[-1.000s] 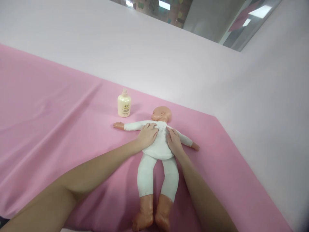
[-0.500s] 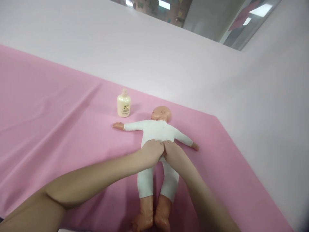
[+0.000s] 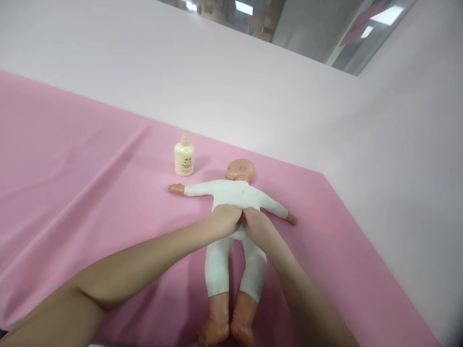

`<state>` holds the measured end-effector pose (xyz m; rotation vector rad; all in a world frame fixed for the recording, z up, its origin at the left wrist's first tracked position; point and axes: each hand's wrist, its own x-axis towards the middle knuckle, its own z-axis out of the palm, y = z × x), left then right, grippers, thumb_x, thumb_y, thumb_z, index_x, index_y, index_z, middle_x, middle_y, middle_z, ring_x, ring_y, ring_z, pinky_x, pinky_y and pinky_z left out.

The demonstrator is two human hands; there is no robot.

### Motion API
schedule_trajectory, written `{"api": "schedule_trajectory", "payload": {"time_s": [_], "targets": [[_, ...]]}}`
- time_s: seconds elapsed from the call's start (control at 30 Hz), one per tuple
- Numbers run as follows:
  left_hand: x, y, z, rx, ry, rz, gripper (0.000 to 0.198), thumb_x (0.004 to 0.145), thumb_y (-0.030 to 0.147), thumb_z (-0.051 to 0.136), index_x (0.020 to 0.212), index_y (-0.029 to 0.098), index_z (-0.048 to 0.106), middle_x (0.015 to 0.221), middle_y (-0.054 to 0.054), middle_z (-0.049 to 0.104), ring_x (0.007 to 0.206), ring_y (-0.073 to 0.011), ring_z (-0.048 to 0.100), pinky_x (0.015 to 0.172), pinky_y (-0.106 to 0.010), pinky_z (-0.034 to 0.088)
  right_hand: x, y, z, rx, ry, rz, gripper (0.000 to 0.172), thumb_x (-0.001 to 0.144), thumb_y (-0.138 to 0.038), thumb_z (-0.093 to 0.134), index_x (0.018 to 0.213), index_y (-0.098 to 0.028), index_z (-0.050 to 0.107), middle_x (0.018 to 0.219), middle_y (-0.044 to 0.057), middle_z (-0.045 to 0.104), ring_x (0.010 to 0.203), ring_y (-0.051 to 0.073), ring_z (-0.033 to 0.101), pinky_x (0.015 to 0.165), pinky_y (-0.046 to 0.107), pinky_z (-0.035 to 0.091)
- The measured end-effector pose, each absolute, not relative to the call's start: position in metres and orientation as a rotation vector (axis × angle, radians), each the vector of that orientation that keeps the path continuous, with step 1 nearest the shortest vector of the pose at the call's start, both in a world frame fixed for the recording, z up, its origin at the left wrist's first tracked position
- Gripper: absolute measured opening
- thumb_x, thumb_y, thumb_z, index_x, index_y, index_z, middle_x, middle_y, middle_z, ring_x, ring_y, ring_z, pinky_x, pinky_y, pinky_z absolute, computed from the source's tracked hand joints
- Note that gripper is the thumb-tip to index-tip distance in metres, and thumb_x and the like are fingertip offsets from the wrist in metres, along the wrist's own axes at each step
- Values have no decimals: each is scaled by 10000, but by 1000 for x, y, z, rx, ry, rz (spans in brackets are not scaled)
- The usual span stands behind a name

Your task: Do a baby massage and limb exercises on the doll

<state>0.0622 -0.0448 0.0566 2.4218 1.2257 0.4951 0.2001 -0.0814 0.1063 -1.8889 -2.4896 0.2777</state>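
Observation:
A baby doll [image 3: 237,194] with a white cloth body lies stretched out on a pink sheet, its head turned to the left and its arms spread. My left hand [image 3: 227,219] and my right hand [image 3: 255,222] meet over the middle of its trunk. Both are closed, fingers curled in and knuckles almost touching, and they press or pinch the white cloth between them. The fingertips are mostly hidden beneath the hands. Below them, the doll's bare lower legs point toward me.
A cream-coloured bottle [image 3: 184,158] with a dark printed label stands upright near the doll's left-pointing hand. The pink sheet [image 3: 90,193] has folds on the left. Beyond its edge is a white surface [image 3: 217,86], with a glass pane [image 3: 304,33] at the top.
Both hands have shifted slightly up the doll's trunk, with the wrists tilted a little differently. The doll and bottle stay where they were; the view has moved slightly.

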Motion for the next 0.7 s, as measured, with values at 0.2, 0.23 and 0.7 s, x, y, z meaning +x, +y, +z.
{"api": "schedule_trajectory", "payload": {"time_s": [0.2,0.23,0.7], "targets": [[59,-54,79,2516,1349,304,235,953,252,535,953,177,758,1096,-140,667,963,-288,629,789,-395,517,203,-79,104,-1840,-2545,185,286,949,-23,424,924,-137,685,1100,129,657,945,233,580,807,319,427],[58,-55,83,2529,1366,280,230,955,248,534,967,180,753,1125,-133,657,992,-289,624,798,-390,517,204,-79,103,-1826,-2542,189,279,951,-22,423,932,-137,677,1105,122,655,942,227,573,806,314,421],[49,-29,59,2338,1312,564,265,927,296,549,1090,153,701,1036,-143,731,935,-290,686,794,-382,529,213,-54,79,-1761,-2297,350,303,982,-88,452,1233,-153,610,1015,72,736,967,202,663,835,300,444]]}}
